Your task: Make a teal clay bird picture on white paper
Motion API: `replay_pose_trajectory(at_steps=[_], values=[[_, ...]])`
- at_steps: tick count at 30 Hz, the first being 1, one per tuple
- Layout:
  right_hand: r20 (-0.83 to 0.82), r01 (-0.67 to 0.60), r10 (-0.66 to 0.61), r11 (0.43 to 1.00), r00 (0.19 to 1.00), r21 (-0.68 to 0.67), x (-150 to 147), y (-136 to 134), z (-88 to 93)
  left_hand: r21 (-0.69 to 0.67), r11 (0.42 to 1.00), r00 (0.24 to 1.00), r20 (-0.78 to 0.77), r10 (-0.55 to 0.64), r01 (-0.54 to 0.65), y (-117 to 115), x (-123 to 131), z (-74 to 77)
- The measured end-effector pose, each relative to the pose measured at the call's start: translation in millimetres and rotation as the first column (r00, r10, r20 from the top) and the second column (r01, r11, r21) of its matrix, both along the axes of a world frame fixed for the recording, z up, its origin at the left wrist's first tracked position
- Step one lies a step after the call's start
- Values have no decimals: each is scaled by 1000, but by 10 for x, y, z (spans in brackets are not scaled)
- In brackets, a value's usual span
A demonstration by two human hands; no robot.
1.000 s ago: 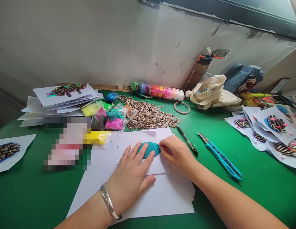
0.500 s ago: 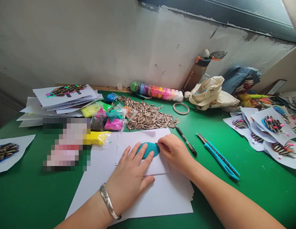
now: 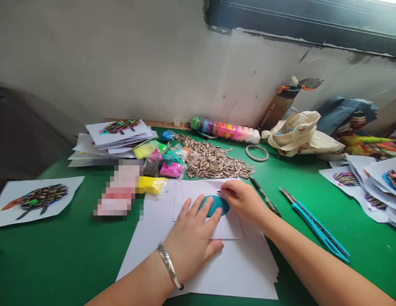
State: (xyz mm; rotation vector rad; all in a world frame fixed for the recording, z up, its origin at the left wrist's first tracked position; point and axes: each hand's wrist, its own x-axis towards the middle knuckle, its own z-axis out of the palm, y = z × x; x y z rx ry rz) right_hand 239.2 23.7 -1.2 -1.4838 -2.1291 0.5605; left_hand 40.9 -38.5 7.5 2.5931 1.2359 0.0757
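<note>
Right hand (image 3: 244, 203): thumb and forefinger pressed together in a pinch, with a small dark sliver (image 3: 218, 192) at the tips, too small to identify. Left hand (image 3: 193, 233): palm down, fingers slightly spread, with fingertips over a flat blue oval (image 3: 218, 202). Position of the blue oval: on the small white paper (image 3: 228, 229), partly hidden beneath the left fingers; to the left of the pinch and slightly lower in the view, with long axis roughly crosswise, left to right. Right end just beside the pinch, contact impossible to tell. Nearer of the two: left hand, directly on top.

Counted: one blue oval; one sliver; one bracelet (image 3: 170, 265), on the left wrist; one pen (image 3: 264, 196) and one utility knife (image 3: 319, 229), both right of the pinch; one roll of tape (image 3: 257, 160); one water bottle (image 3: 276, 109); one cream bag (image 3: 295, 134); one seed heap (image 3: 217, 161), beyond counting piece by piece; one yellow packet (image 3: 149, 185), in front of other packets (image 3: 170, 170) too overlapped to count. Also one seed-decorated card (image 3: 46, 197) at far left, and at least three seed-decorated sheets (image 3: 346, 178) at far right.
</note>
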Motion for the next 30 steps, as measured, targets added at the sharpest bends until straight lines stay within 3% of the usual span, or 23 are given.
replay_pose_trajectory(at_steps=[6, 13, 25, 30], values=[[-2, -39, 39, 999, 999, -31, -15, -22, -46, -21, 1000, 997, 82, 10, -9, -24, -22, -16], [-11, -27, 27, 999, 1000, 23, -5, -54, -77, -15, 1000, 996, 89, 3, -2, -23, -27, -4], [-101, 3, -7, 999, 995, -35, -31, -17, -68, 0, 1000, 1000, -6, -4, 4, 4, 1, 9], [-9, -51, 51, 999, 999, 8, -63, 15, -18, 43, 999, 1000, -7, -16, 16, 15, -8, -36]])
